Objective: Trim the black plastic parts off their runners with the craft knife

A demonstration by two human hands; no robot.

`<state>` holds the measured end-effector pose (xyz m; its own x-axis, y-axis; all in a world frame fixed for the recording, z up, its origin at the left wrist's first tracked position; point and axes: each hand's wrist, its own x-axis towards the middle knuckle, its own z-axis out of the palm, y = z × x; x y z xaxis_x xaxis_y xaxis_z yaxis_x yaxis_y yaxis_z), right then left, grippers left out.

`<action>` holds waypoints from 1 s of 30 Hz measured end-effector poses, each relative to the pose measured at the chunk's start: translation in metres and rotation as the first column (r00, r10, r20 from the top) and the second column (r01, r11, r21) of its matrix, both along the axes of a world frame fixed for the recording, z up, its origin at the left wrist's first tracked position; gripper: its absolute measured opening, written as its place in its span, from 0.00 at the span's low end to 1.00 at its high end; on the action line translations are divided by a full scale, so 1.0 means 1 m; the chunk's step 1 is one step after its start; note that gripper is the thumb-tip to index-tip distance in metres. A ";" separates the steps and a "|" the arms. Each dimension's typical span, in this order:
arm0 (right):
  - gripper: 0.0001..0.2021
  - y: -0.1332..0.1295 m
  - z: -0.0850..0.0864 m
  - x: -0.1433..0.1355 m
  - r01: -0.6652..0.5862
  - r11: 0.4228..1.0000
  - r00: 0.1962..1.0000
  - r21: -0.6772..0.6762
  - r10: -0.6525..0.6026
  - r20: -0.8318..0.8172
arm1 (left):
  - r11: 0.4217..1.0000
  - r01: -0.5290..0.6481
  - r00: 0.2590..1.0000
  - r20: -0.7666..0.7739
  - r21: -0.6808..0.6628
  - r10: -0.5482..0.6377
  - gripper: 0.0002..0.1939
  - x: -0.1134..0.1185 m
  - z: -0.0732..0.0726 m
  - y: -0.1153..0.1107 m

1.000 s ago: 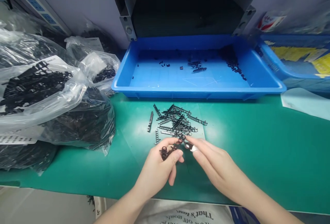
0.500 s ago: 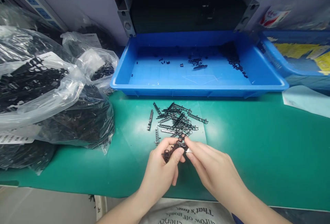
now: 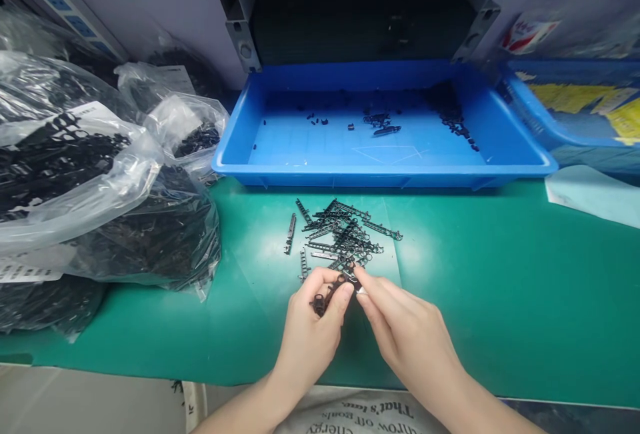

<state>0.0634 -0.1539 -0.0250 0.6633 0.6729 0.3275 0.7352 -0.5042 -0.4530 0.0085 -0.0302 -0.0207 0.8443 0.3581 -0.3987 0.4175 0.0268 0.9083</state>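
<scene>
Between thumb and fingers, my left hand (image 3: 315,327) grips a black plastic strip (image 3: 331,293) with small rings along it. My right hand (image 3: 407,317) is closed beside it, thumb and fingertips pinching at the strip's far end. A small whitish spot shows at the right fingertips, too small to name. Whatever lies inside the right pinch is mostly hidden. Just beyond both hands a loose pile of similar black ladder-like plastic strips (image 3: 345,227) lies on the green mat (image 3: 480,274). One strip (image 3: 290,233) lies apart at the pile's left.
Behind the pile stands a blue tray (image 3: 385,171) holding scattered black parts. Clear plastic bags (image 3: 150,234) full of black pieces crowd the left. At right are another blue bin (image 3: 565,129) with yellow items and a pale sheet (image 3: 590,194). A dark panel (image 3: 365,14) overhangs the tray.
Both hands stay together at the black strip, with small shifts of the fingers; the right fingertips sit slightly closer to the left thumb. The pile looks the same.
</scene>
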 end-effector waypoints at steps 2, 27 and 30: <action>0.18 -0.002 -0.002 0.002 -0.014 1.000 1.000 -0.003 0.014 -0.024 | 1.000 -0.013 1.000 -0.004 0.004 0.013 0.12 0.000 -0.001 0.002; 0.09 0.004 0.032 0.099 -0.491 0.867 0.836 -0.089 0.440 -0.327 | 0.965 -0.257 0.947 0.214 0.049 0.241 0.15 0.001 0.007 0.035; 0.09 -0.001 0.036 0.086 -0.562 0.827 0.728 -0.006 0.491 -0.479 | 0.976 -0.064 0.992 0.096 -0.209 0.086 0.17 0.004 0.009 0.031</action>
<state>0.1494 -0.1553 0.0106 0.2330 0.9719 -0.0344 0.6405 -0.1800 -0.7466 0.0125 0.0012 -0.0117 0.8586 0.3417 -0.3822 0.3112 0.2450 0.9182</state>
